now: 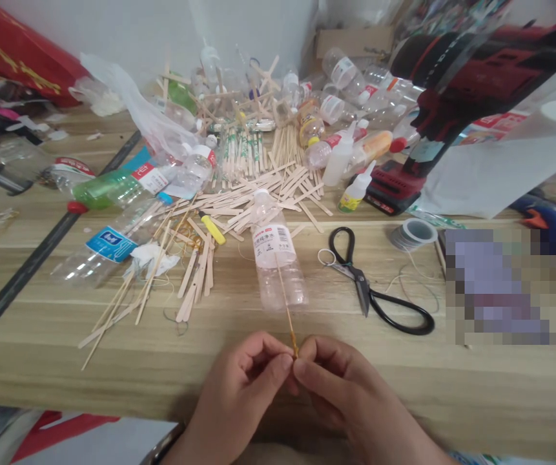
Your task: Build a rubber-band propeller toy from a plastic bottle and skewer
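Close to the table's near edge, my left hand (253,381) and my right hand (343,381) meet, thumbs and forefingers pinched together. Between their fingertips is the lower end of a thin wooden stick (285,300), which points away from me. A yellow-orange band (294,341), seemingly a rubber band, is wound around that end; the fingers hide its lowest part. Just beyond lies a clear plastic bottle (281,284) with a white label, behind the stick. Black-handled scissors (362,287) rest on the table to the right of the bottle.
Flat craft sticks (239,200) and thin sticks (117,300) lie about, with a yellow-handled tool (212,228). A red-black power drill (432,123) stands right, near glue bottles (355,188), a grey tape roll (413,234) and a blue glue gun (551,223). A dark bar (40,265) crosses the left.
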Demonstrator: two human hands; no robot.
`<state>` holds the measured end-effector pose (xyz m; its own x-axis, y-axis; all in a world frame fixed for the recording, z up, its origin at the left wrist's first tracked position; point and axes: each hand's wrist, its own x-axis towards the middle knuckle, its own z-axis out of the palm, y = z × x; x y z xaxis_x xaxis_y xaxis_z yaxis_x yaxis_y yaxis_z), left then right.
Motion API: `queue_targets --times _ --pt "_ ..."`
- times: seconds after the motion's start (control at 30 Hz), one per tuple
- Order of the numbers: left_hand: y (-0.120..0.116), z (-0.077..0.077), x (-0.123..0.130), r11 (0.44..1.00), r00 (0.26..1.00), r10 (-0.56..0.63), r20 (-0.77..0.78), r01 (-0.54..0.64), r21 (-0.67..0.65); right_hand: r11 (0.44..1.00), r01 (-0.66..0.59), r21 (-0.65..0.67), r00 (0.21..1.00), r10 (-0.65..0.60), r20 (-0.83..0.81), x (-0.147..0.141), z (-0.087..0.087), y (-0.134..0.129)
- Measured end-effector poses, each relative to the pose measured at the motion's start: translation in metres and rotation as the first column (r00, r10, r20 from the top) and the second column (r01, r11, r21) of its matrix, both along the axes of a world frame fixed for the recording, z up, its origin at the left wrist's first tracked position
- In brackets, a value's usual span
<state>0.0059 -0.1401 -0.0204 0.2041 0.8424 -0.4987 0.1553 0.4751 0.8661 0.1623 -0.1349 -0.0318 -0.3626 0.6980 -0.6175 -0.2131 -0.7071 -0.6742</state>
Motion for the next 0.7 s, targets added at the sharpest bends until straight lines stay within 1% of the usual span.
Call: queue_targets --times 0.1,0.17,0.23,0.3,0.43,0.53,0.63,0.67,0.7 --pt "0.0006 0.0013 0.0018 0.997 0.995 -0.032 -0.091 0.038 0.062 1.000 -0.015 -0.023 1.000 0.015 -0.003 0.0002 -0.0005 -0.0013" --pt "0.0001 0.0018 0.0045 0.990 0.984 -0.025 -0.179 0.049 0.131 0.999 -0.012 -0.031 1.000 0.012 0.000 -0.0001 0.0001 -0.0017" --pt "-0.0007 0.0016 0.0069 0.973 0.962 0.016 -0.273 0.048 0.225 0.999 -0.006 -0.035 1.000 0.006 0.003 -0.0004 0.0008 -0.0019" --pt "-0.0013 0.0006 0.0082 0.950 0.940 0.071 -0.335 0.039 0.311 0.999 0.008 -0.038 1.000 -0.009 -0.007 -0.0005 0.0016 -0.0024" --pt "-0.0007 -0.0037 0.0081 0.917 0.913 0.133 -0.387 0.035 0.398 0.999 0.005 -0.040 1.000 -0.006 -0.026 0.0000 0.0027 -0.0034" --pt "0.0007 -0.0067 0.0070 0.907 0.888 0.133 -0.441 0.070 0.415 1.000 0.017 -0.022 1.000 -0.018 -0.009 0.0006 0.0032 -0.0034" --pt "0.0011 -0.0072 0.0062 0.921 0.864 0.153 -0.480 0.051 0.386 0.999 0.026 -0.020 1.000 -0.026 -0.016 0.0009 0.0030 -0.0034" --pt "0.0011 -0.0068 0.0062 0.933 0.873 0.146 -0.465 0.034 0.357 1.000 0.023 -0.018 1.000 -0.023 -0.020 0.0010 0.0026 -0.0035" --pt "0.0009 -0.0062 0.0063 0.951 0.899 0.124 -0.421 0.014 0.310 1.000 0.014 -0.014 1.000 -0.015 -0.028 0.0011 0.0021 -0.0036"
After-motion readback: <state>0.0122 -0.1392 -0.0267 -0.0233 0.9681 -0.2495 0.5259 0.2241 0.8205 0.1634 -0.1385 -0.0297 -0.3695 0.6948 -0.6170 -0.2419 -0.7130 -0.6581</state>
